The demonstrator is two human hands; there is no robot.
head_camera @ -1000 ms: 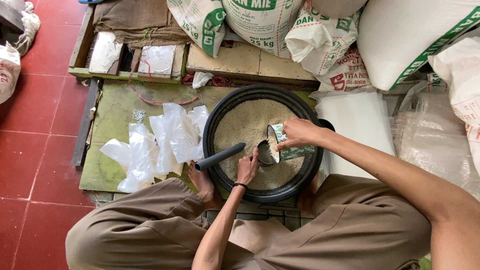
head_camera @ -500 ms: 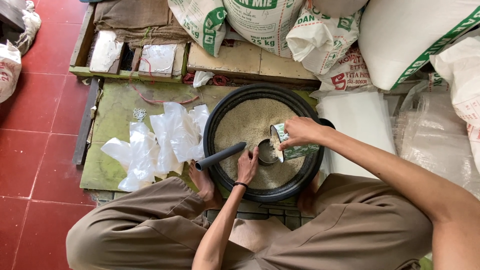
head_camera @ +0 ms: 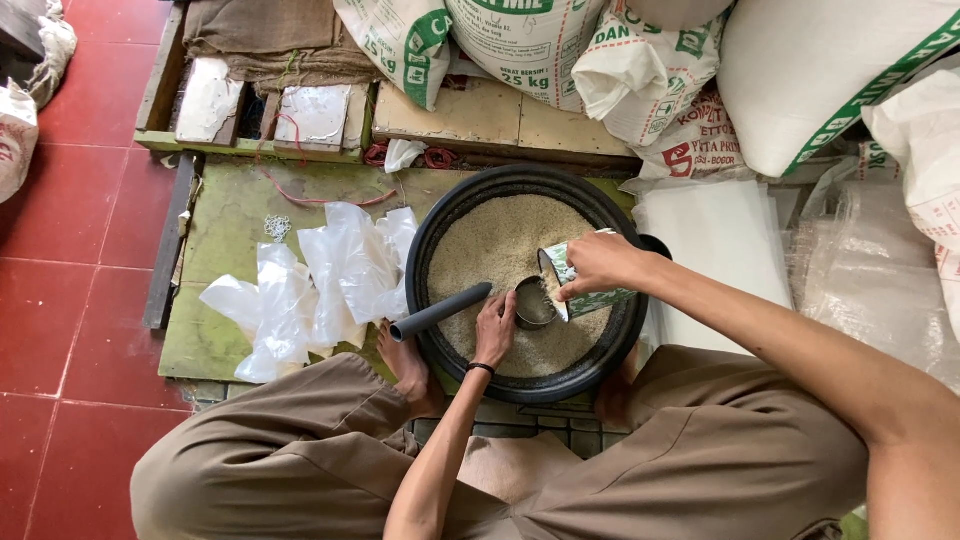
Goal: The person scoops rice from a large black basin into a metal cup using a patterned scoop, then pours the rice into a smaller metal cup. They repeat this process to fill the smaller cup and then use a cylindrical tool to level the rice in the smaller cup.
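A wide black basin [head_camera: 428,240] holds pale grain [head_camera: 490,240] and sits on the floor in front of my crossed legs. My right hand [head_camera: 600,265] grips a green and white can [head_camera: 598,302], tilted with its open mouth down to the left. Just below that mouth stands a small round metal cup [head_camera: 533,303] in the grain. My left hand [head_camera: 497,325] holds that cup at its left rim. A grey pipe piece [head_camera: 440,312] lies across the basin's left rim, beside my left hand.
Clear plastic bags [head_camera: 320,280] lie on a green board [head_camera: 225,220] left of the basin. Filled white sacks [head_camera: 530,40] are stacked behind on a wooden pallet [head_camera: 480,115]. Flat plastic sheets [head_camera: 715,250] lie to the right. My bare foot [head_camera: 410,365] rests by the basin.
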